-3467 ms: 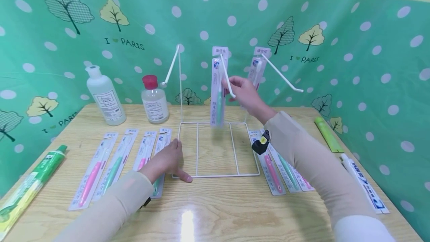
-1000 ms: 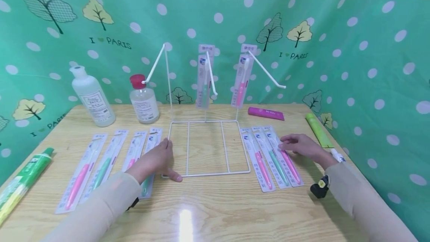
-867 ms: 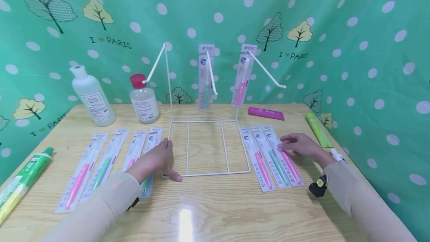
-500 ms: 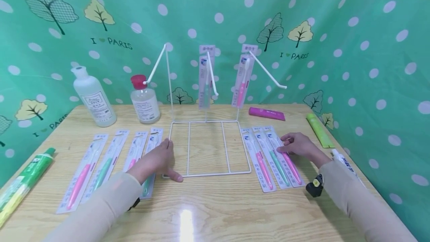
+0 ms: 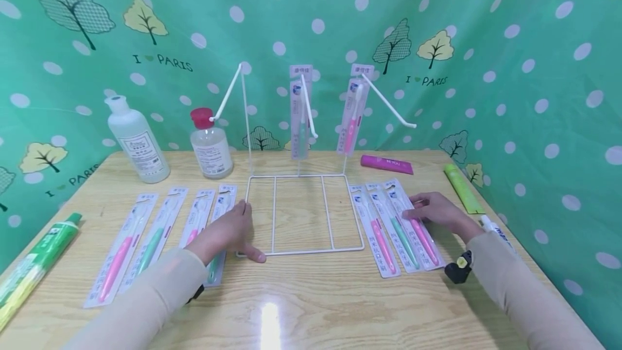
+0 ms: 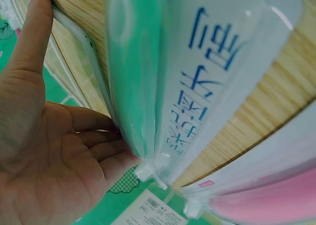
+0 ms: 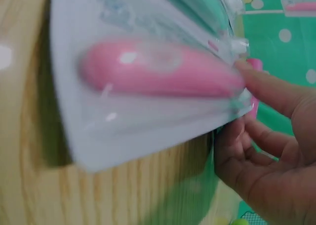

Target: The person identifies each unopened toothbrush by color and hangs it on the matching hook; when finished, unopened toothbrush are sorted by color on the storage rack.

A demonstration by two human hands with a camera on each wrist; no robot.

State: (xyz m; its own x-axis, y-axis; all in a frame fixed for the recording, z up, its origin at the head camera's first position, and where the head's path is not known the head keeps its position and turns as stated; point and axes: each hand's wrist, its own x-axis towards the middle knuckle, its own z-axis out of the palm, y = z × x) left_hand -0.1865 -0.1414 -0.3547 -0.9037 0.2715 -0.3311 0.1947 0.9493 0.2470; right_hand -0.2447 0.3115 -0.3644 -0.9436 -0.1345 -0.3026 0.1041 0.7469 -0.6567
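Note:
At the right of the table, my right hand (image 5: 434, 211) pinches the edge of a packaged pink toothbrush (image 5: 424, 239) between thumb and fingers. In the right wrist view, that pack's handle end (image 7: 158, 69) is raised off the wood, blurred. My left hand (image 5: 236, 233) rests spread on the left front corner of a white wire rack (image 5: 311, 253), its thumb along the front bar. A packaged green toothbrush (image 6: 136, 76) lies beside that palm, partly covered in the head view. Two packs, one green toothbrush (image 5: 300, 115) and one pink toothbrush (image 5: 353, 112), hang from rack hooks.
Several packaged toothbrushes (image 5: 119, 253) lie at the left. A clear bottle (image 5: 138, 145) and a red-capped bottle (image 5: 212, 150) stand behind them. Toothpaste tubes lie at both sides, one green and yellow (image 5: 36, 269), one lime (image 5: 462, 189). A magenta tube (image 5: 386, 164) lies behind the rack.
My right hand has left the middle hook, where the green pack now hangs, and reached the right-hand row. The pink pack there has just lifted and shifted slightly. The left hand stays on the rack.

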